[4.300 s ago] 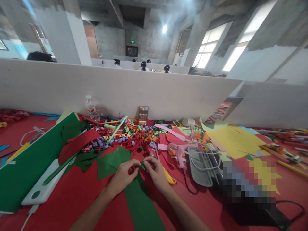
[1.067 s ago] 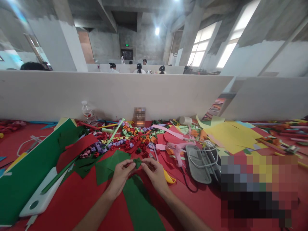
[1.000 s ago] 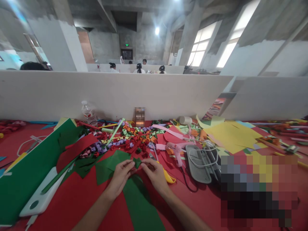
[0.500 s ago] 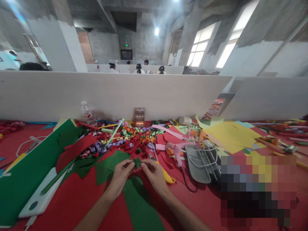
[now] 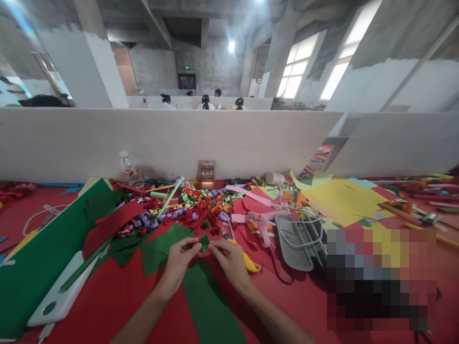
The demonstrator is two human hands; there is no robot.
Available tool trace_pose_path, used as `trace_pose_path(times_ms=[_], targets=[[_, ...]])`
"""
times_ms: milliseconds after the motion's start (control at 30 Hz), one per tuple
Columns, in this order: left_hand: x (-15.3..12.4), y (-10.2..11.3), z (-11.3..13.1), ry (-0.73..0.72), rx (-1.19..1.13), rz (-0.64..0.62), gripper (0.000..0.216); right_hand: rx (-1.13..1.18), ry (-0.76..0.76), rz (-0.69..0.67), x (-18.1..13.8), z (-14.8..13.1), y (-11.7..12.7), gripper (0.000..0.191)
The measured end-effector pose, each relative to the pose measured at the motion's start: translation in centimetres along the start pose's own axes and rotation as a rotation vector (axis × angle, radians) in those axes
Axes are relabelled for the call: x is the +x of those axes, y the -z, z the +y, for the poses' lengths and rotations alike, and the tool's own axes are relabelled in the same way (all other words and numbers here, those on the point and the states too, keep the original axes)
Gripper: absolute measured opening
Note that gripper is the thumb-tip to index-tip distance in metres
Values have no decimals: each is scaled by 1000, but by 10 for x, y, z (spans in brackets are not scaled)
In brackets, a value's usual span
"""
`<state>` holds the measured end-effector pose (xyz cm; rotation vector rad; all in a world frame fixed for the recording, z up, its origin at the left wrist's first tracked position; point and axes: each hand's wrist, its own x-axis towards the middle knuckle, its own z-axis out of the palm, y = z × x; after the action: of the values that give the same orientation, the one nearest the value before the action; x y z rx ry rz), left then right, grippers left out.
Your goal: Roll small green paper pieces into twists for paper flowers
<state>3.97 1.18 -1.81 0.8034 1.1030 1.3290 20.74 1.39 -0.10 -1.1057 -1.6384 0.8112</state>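
Observation:
My left hand (image 5: pixel 178 264) and my right hand (image 5: pixel 232 260) meet above the red table, both pinched on a small folded green paper piece (image 5: pixel 204 242). A long green paper strip (image 5: pixel 210 306) runs under my wrists toward me. Yellow-handled scissors (image 5: pixel 247 260) lie just right of my right hand. Beyond my fingers lies a heap of small rolled paper flowers and curled strips (image 5: pixel 186 203) in red, orange, purple and green.
A big green sheet (image 5: pixel 43 248) and a white device (image 5: pixel 59 296) lie at the left. A pink glue gun (image 5: pixel 261 224), a grey tray (image 5: pixel 299 241) and yellow sheets (image 5: pixel 344 200) are at the right. A water bottle (image 5: pixel 128 168) stands by the white partition (image 5: pixel 172 141). People sit beyond it.
My hands have stayed in nearly the same place, still working the green piece between the fingertips. The view has shifted slightly to the right.

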Motion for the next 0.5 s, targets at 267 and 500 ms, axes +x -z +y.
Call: trace_pose_path(times_ms=[267,500], targets=[[-2,-4,5,6,-134,-20,35,-30,58,-11,-1,-4,1,13],[-3,-4,8,50,-166,-13,32,57,23,-42,-3,-5,0,20]])
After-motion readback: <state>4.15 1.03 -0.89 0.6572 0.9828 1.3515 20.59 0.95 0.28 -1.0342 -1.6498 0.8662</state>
